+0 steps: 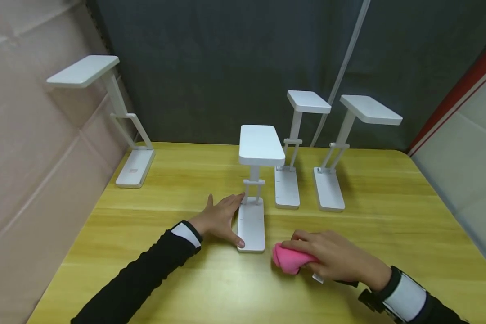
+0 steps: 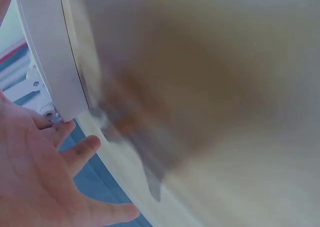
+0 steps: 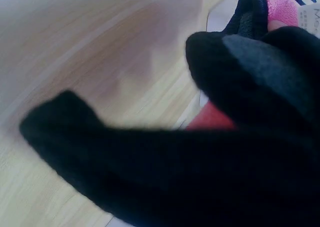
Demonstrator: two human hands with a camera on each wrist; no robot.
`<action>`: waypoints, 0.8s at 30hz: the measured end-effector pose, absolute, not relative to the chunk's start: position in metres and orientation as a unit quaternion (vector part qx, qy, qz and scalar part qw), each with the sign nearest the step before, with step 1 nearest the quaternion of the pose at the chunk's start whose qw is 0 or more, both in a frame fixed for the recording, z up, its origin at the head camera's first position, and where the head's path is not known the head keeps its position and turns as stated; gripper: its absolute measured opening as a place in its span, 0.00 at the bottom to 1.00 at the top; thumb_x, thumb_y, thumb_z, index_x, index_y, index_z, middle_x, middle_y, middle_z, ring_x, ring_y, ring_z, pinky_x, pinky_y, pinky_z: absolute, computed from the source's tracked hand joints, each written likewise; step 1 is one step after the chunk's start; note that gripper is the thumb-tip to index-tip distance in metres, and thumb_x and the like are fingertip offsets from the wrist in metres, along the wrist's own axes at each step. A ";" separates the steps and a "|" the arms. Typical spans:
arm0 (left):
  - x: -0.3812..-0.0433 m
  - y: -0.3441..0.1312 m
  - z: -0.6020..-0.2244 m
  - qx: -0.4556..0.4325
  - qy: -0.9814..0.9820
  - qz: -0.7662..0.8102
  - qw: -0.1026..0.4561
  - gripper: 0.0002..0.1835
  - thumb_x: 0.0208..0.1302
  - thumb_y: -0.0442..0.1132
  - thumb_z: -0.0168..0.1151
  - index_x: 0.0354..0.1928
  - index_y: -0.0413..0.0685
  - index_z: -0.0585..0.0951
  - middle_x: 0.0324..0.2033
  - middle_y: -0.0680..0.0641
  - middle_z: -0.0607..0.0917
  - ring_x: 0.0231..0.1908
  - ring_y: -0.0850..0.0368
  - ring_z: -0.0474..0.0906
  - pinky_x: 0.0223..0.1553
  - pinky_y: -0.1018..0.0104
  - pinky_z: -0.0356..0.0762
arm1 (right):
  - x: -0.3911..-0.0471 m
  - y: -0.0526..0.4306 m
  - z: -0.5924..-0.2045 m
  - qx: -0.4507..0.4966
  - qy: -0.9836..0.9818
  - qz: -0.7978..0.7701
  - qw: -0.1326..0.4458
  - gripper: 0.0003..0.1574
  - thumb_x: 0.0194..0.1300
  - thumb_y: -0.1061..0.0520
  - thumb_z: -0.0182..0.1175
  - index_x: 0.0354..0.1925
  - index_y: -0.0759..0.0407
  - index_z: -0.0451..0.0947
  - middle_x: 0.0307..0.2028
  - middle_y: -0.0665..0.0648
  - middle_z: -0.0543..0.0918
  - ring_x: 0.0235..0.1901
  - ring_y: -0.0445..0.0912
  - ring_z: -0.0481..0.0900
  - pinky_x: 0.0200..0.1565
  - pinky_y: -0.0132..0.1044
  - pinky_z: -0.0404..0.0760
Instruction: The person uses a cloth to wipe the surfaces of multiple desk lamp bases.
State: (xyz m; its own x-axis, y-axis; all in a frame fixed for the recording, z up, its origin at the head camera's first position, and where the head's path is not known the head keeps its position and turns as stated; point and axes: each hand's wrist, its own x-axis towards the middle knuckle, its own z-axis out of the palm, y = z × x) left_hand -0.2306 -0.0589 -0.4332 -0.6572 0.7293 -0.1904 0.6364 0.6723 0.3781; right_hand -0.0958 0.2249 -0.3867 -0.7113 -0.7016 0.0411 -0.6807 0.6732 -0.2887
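Observation:
In the head view a white folding stand (image 1: 251, 225) stands near the table's middle, its flat plate raised on a hinged arm. My left hand (image 1: 220, 218) rests along the left side of its base, fingers fairly straight. The thumb touches the near left corner; the other fingertips are by the hinge. In the left wrist view the hand (image 2: 40, 172) has its fingers spread beside the white base (image 2: 55, 52). My right hand (image 1: 332, 254) grips a bunched pink cloth (image 1: 289, 258) just right of the base. A white tag (image 1: 317, 278) hangs from it.
Two more white stands (image 1: 286, 189) (image 1: 329, 191) rise behind, to the right. Another stand (image 1: 134, 171) is at the far left by the pale side sheet (image 1: 44, 157). A dark curtain (image 1: 206, 67) backs the wooden table (image 1: 178, 279). Blurred dark fabric (image 3: 200, 172) fills much of the right wrist view.

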 end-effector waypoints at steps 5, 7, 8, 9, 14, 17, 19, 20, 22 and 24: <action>-0.260 -0.054 -0.424 0.359 0.908 0.104 0.190 0.72 0.26 0.76 0.65 0.68 0.55 0.35 0.69 0.51 0.46 0.67 0.52 0.42 0.55 0.29 0.29 | -0.093 0.226 -0.387 -0.372 0.915 -0.150 0.033 0.37 0.50 0.59 0.59 0.58 0.34 0.64 0.41 0.39 0.70 0.28 0.34 0.66 0.28 0.28 0.69; -0.272 -0.049 -0.419 0.351 0.910 0.091 0.200 0.72 0.26 0.75 0.66 0.68 0.55 0.35 0.69 0.51 0.46 0.66 0.51 0.41 0.55 0.28 0.30 | -0.092 0.226 -0.387 -0.368 0.917 -0.151 0.032 0.38 0.49 0.59 0.59 0.58 0.34 0.64 0.41 0.39 0.70 0.27 0.34 0.66 0.28 0.28 0.68; -0.277 -0.046 -0.418 0.348 0.911 0.089 0.204 0.72 0.26 0.74 0.66 0.68 0.55 0.35 0.69 0.51 0.46 0.66 0.50 0.42 0.55 0.28 0.30 | -0.091 0.227 -0.387 -0.364 0.918 -0.155 0.035 0.39 0.49 0.60 0.58 0.58 0.34 0.64 0.40 0.39 0.70 0.27 0.34 0.66 0.27 0.28 0.68; -0.282 -0.044 -0.416 0.345 0.912 0.087 0.206 0.72 0.26 0.74 0.67 0.68 0.54 0.35 0.69 0.50 0.46 0.66 0.49 0.42 0.55 0.27 0.30 | -0.090 0.227 -0.387 -0.361 0.919 -0.155 0.036 0.39 0.49 0.60 0.58 0.58 0.34 0.64 0.40 0.39 0.70 0.26 0.34 0.65 0.27 0.28 0.68; -0.305 -0.033 -0.416 0.331 0.915 0.082 0.214 0.71 0.27 0.71 0.69 0.68 0.52 0.36 0.69 0.49 0.46 0.66 0.48 0.44 0.54 0.26 0.30 | -0.086 0.228 -0.390 -0.358 0.921 -0.149 0.037 0.38 0.49 0.60 0.58 0.58 0.33 0.64 0.39 0.38 0.69 0.26 0.34 0.65 0.27 0.28 0.67; -0.315 -0.028 -0.416 0.318 0.920 0.077 0.214 0.71 0.28 0.70 0.69 0.69 0.52 0.37 0.69 0.50 0.46 0.66 0.50 0.43 0.55 0.28 0.30 | -0.083 0.229 -0.394 -0.358 0.920 -0.153 0.042 0.38 0.50 0.59 0.58 0.58 0.33 0.63 0.40 0.38 0.69 0.26 0.34 0.65 0.27 0.28 0.67; -0.320 -0.025 -0.414 0.308 0.924 0.077 0.212 0.70 0.28 0.69 0.70 0.69 0.53 0.38 0.69 0.51 0.47 0.66 0.51 0.43 0.56 0.28 0.30 | -0.081 0.229 -0.395 -0.355 0.920 -0.161 0.050 0.38 0.50 0.59 0.59 0.58 0.33 0.63 0.40 0.38 0.69 0.27 0.34 0.65 0.28 0.28 0.67; -0.322 -0.024 -0.413 0.305 0.926 0.076 0.210 0.70 0.28 0.69 0.70 0.69 0.52 0.38 0.69 0.51 0.47 0.66 0.51 0.43 0.56 0.29 0.31 | -0.081 0.229 -0.396 -0.352 0.919 -0.166 0.056 0.38 0.51 0.59 0.59 0.58 0.33 0.62 0.41 0.38 0.69 0.27 0.34 0.65 0.28 0.28 0.68; -0.325 -0.022 -0.412 0.300 0.928 0.075 0.208 0.70 0.28 0.68 0.70 0.69 0.53 0.39 0.68 0.51 0.48 0.66 0.51 0.44 0.56 0.29 0.31 | -0.079 0.230 -0.396 -0.347 0.919 -0.173 0.065 0.38 0.52 0.59 0.59 0.58 0.33 0.62 0.41 0.38 0.70 0.27 0.34 0.66 0.28 0.28 0.68; -0.327 -0.020 -0.413 0.301 0.928 0.075 0.207 0.70 0.28 0.68 0.70 0.69 0.52 0.38 0.68 0.50 0.48 0.66 0.51 0.44 0.57 0.29 0.32 | -0.078 0.231 -0.396 -0.344 0.919 -0.178 0.072 0.37 0.53 0.59 0.59 0.59 0.33 0.62 0.42 0.38 0.70 0.27 0.34 0.66 0.29 0.28 0.68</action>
State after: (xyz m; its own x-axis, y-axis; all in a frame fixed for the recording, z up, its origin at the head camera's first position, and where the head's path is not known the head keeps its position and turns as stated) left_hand -0.3274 -0.0199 -0.4126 -0.7332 0.5901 -0.3380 0.5277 0.8072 0.2645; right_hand -0.0781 0.2311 -0.3963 -0.7531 -0.6579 -0.0100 -0.6068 0.7003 -0.3760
